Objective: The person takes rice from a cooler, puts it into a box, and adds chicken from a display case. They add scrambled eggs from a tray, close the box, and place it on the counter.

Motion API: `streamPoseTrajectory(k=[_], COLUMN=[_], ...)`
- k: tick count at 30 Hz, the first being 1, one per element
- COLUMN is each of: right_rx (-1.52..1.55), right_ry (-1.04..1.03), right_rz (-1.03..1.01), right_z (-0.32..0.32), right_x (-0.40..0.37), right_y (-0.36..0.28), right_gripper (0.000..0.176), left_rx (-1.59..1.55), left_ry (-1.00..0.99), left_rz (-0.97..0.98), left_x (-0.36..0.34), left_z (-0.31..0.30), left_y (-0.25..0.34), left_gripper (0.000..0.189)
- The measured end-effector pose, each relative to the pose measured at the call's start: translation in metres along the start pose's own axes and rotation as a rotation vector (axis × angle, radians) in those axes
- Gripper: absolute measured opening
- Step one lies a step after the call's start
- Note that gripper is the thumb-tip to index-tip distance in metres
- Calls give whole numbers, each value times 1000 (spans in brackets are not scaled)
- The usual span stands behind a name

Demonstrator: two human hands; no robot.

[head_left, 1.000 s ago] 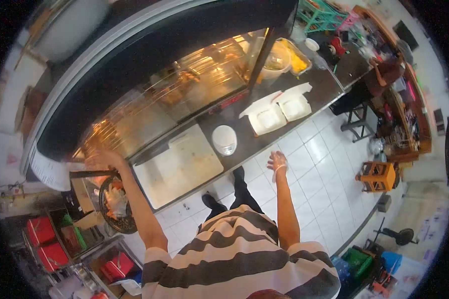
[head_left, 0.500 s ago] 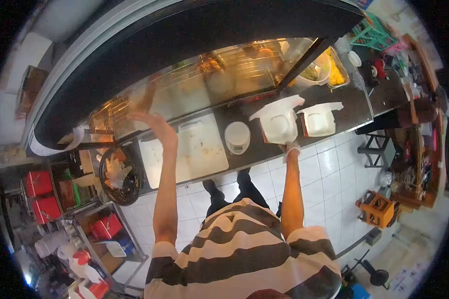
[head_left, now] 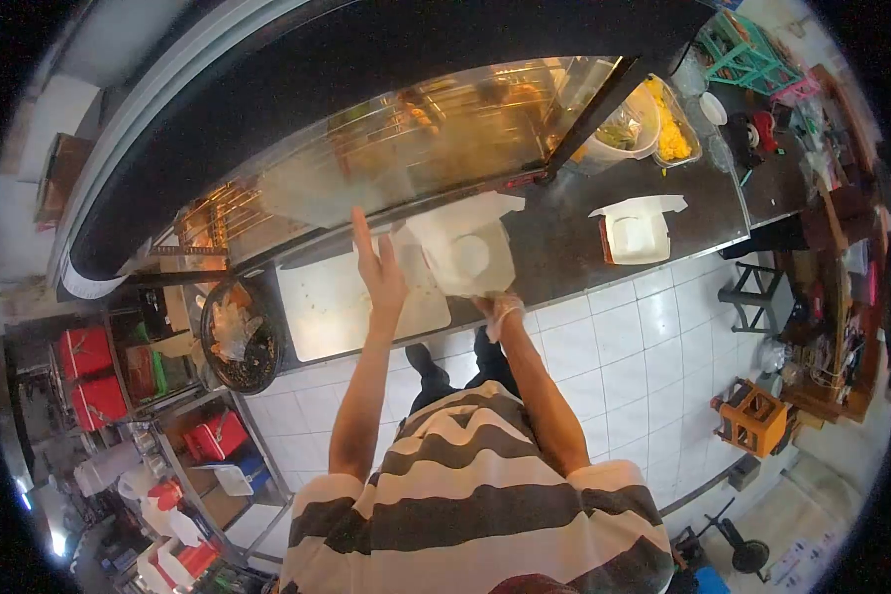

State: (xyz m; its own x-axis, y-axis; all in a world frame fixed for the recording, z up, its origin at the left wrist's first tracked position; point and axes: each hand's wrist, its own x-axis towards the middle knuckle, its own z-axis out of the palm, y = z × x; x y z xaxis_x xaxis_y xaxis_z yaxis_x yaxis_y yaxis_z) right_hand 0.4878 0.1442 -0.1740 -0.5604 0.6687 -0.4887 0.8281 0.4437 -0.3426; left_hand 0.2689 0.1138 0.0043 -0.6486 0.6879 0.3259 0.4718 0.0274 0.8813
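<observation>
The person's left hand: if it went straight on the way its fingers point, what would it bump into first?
The left hand would probably meet the long, black-topped, warmly lit display case first, though depth is unclear from this single view.

Bright odds and ends around the white-tiled floor [head_left: 619,348].
From here, I see a teal plastic frame [head_left: 752,65] towards two o'clock, a dark-grey plastic stool [head_left: 780,300] at three, a boxy orange stool [head_left: 744,434] near four, two bright-red boxes [head_left: 99,402] between eight and nine.

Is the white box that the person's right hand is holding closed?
No, the white box at the right hand is open, with its inside showing.
</observation>
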Motion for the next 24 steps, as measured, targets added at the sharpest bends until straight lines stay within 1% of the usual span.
streamPoseTrajectory(k=[2, 3, 4, 5, 6, 7, 8, 9, 10, 11, 13, 15, 16, 17, 18, 19, 20, 21, 22, 23, 24], right_rx=[61, 81, 518, 954, 1386, 1373, 1135, 898, 884, 701, 487, 309, 309, 450, 590, 585, 445, 305, 302, 307, 311], right_ry=[-113, -149, -143, -134, -124, -133, -137, -143, -157, 281, 696, 594, 590, 713, 828, 813, 726, 637, 626, 489, 356], right_rz=[67, 91, 234, 371, 505, 502, 447, 390, 391, 131, -146, -244, -247, -257, -265, -271, -136, -2, -3, -29, -55], right_z=[7, 6, -11, -32, -49, -62, -74, -79, -66, -42, -33, -34, -50, -86, -104, -100, -95, -89, -76, -59, -38], right_x=[8, 7, -8, -25, -36, -41, -44, -45, -33, -9, 23, 43, 34, 14, 0, -7, -18, -30, -39, -44, -44], right_y=[-9, -10, -15, -21, -26, -26, -23, -20, -12, 0, 5, -3, -14, -32, -43, -40, -33, -29, -26, -21, -12], right_gripper=[46, 48, 48, 48, 48, 48, 46, 45, 45, 41, 37, 28, 28, 24, 19, 19, 20, 20, 20, 20, 20], left_rx=[-123, -126, -64, -3, -3, -25, -50, -50, -22, 4, -62, -122, -76, -29, -31, -93, -155, -155, -110, -65, -66], left_ry=[97, 94, 91, 92, 100, 9, -79, -64, -109, -155, -168, -191, -185, -179, -172, -169, -166, -160, -167, -176, -174], left_rz=[-333, -330, -300, -271, -274, -360, -453, -472, -561, -646, -679, -710, -707, -705, -713, -759, -806, -820, -750, -675, -679], left_x=[-32, -55, -81, -95, -101, -109, -121, -128, -125, -121, -120, -124, -125, -123, -118, -113, -108, -108, -109, -108, -109], left_z=[1, 2, 5, 7, 10, 15, 19, 23, 31, 38, 46, 51, 54, 56, 56, 54, 53, 54, 56, 60, 65], left_y=[-10, -43, -94, -128, -140, -145, -150, -153, -157, -159, -162, -165, -168, -171, -165, -155, -145, -149, -158, -165, -176], left_gripper=[51, 51, 48, 44, 44, 47, 49, 49, 53, 57, 56, 54, 51, 48, 48, 47, 45, 45, 45, 45, 45])
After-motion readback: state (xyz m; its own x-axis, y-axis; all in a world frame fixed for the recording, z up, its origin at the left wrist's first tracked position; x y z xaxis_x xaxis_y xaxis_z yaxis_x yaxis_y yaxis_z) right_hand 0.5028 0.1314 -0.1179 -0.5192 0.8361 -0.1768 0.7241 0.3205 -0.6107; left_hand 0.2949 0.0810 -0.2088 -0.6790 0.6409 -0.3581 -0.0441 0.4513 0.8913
